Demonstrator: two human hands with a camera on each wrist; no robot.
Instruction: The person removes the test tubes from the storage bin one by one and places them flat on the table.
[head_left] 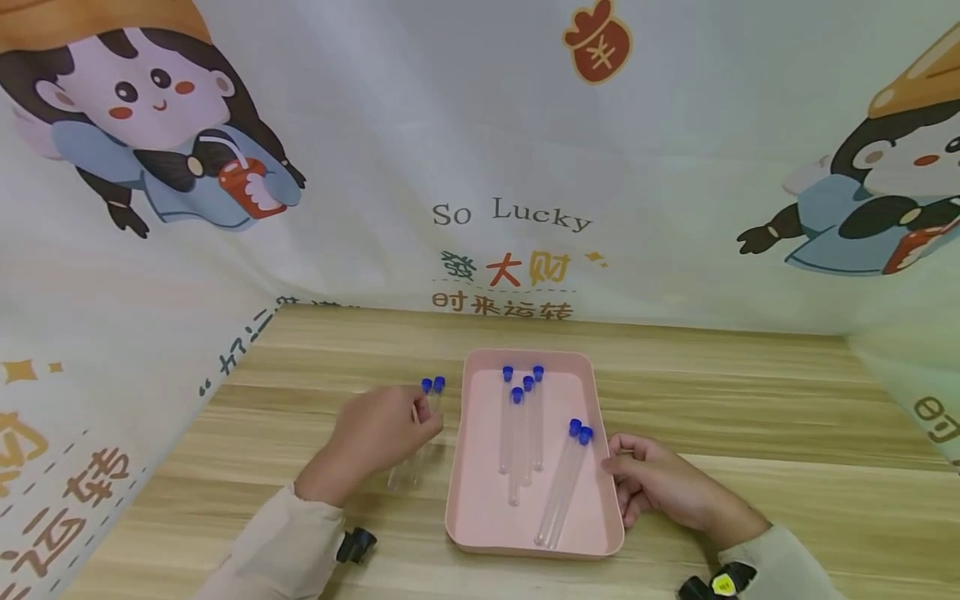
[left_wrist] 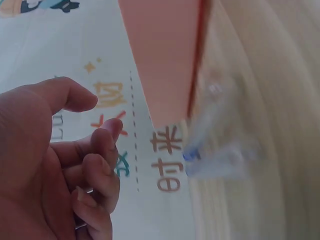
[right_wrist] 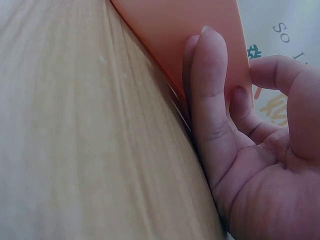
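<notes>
Two clear test tubes with blue caps [head_left: 408, 475] lie side by side on the table, left of the pink tray [head_left: 468, 521]. Just above them is my left hand [head_left: 378, 433]. In the left wrist view its thumb and fingers are loosely bent, apart, with nothing between them; the tubes look blurred there. My right hand [head_left: 660, 483] holds the tray's right side, thumb at the rim and fingers against the outer wall [right_wrist: 160, 30]. Inside the tray, several capped test tubes [head_left: 513, 450] lie in the upper middle, and two more tubes [head_left: 562, 492] slant at the lower right.
The wood-grain table [head_left: 750, 400] extends on both sides of the tray. A printed cloth backdrop [head_left: 375, 125] rises along its back and sides. Black wrist cameras [head_left: 356, 546] are strapped at both sleeves.
</notes>
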